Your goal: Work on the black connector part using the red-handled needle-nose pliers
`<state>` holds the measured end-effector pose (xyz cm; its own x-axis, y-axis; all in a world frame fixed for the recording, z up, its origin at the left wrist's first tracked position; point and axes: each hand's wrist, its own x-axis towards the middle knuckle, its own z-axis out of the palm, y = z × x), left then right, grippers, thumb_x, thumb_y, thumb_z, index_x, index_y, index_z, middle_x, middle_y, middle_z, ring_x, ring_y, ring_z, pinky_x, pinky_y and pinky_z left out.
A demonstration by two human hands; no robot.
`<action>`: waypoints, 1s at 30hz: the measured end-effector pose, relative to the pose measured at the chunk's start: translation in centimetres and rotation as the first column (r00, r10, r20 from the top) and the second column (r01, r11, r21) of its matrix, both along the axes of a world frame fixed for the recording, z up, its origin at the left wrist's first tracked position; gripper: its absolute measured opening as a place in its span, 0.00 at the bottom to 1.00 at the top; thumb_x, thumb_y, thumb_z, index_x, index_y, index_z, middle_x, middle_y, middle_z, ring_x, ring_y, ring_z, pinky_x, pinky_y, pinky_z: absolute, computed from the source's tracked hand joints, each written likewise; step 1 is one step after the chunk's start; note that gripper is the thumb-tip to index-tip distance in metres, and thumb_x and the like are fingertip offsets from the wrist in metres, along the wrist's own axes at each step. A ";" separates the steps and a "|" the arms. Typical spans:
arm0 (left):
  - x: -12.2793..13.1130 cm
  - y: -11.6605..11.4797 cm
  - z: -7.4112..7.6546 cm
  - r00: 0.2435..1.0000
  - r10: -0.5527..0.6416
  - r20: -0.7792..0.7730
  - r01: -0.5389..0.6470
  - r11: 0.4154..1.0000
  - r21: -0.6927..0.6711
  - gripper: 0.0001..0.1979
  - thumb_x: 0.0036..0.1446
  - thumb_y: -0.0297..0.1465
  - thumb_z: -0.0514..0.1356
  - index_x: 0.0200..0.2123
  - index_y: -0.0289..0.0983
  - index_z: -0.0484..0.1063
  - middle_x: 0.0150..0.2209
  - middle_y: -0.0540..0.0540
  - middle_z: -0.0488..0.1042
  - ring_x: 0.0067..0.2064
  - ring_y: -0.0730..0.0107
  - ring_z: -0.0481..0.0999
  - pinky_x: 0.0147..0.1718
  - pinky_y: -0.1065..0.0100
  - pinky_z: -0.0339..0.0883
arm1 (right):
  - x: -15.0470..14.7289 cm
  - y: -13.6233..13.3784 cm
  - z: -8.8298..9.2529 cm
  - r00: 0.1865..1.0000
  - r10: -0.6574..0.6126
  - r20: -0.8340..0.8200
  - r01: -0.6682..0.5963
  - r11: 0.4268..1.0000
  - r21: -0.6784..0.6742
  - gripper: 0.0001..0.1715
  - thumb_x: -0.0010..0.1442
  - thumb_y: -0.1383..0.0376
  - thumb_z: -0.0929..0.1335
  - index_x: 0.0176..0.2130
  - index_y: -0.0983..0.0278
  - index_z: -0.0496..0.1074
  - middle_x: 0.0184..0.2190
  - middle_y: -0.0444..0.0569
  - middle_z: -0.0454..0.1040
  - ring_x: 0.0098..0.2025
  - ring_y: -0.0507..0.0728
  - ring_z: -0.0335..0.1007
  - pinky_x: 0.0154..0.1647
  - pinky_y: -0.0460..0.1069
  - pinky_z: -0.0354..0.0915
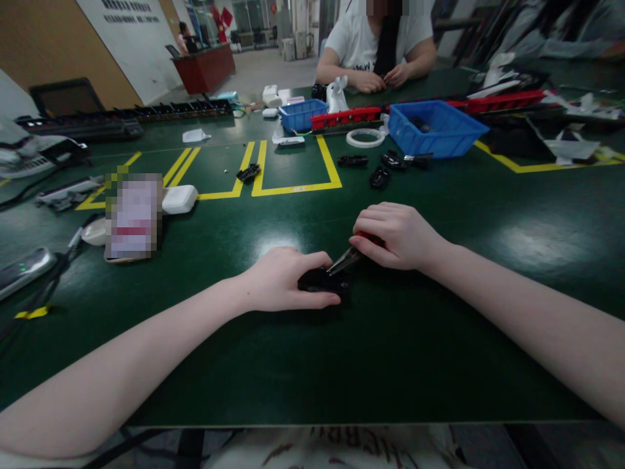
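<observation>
My left hand (288, 280) is closed around a small black plastic part (322, 281), thumb on the near side and fingers on the far side, low over the green table. Red-handled needle-nose pliers (344, 259) are gripped in my right hand (390, 236). Their metal tips point down and left and meet the upper side of the black part. Whether the jaws pinch anything there is too small to tell. Fingers cover much of the pliers' handles and the left end of the part.
Several loose black parts (379, 177) lie beyond my right hand, near a blue bin (434, 133) and a white tape roll (365, 137). A smaller blue bin (303, 116) stands farther back. At left are a phone (134, 218) and white case (180, 199). A co-worker (378, 55) sits opposite.
</observation>
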<state>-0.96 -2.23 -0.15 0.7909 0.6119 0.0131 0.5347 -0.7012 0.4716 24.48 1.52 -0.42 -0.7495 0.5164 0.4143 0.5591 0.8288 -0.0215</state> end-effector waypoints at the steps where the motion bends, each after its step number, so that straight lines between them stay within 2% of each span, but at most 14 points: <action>1: 0.0 0.0 0.0 1.000 0.001 -0.005 -0.001 1.000 0.001 0.21 0.62 0.51 0.59 0.44 0.40 0.71 0.27 0.52 0.72 0.27 0.69 0.71 0.27 0.71 0.53 | 0.0 0.0 0.0 1.000 0.001 0.000 -0.001 1.000 -0.002 0.23 0.69 0.57 0.59 0.29 0.64 0.71 0.26 0.50 0.73 0.29 0.56 0.67 0.32 0.51 0.59; 30: -0.1 0.1 -0.2 1.000 -0.024 0.020 0.023 1.000 0.017 0.20 0.62 0.51 0.59 0.41 0.39 0.71 0.25 0.53 0.70 0.26 0.70 0.69 0.26 0.71 0.52 | -0.1 -0.3 0.1 0.999 -0.024 0.046 0.023 1.000 0.017 0.25 0.70 0.57 0.58 0.27 0.64 0.70 0.24 0.49 0.72 0.27 0.55 0.65 0.32 0.51 0.57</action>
<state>-1.04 -2.13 -0.32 0.8044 0.5928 0.0390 0.5088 -0.7214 0.4699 24.36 1.19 -0.37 -0.7558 0.5272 0.3884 0.5783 0.8157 0.0181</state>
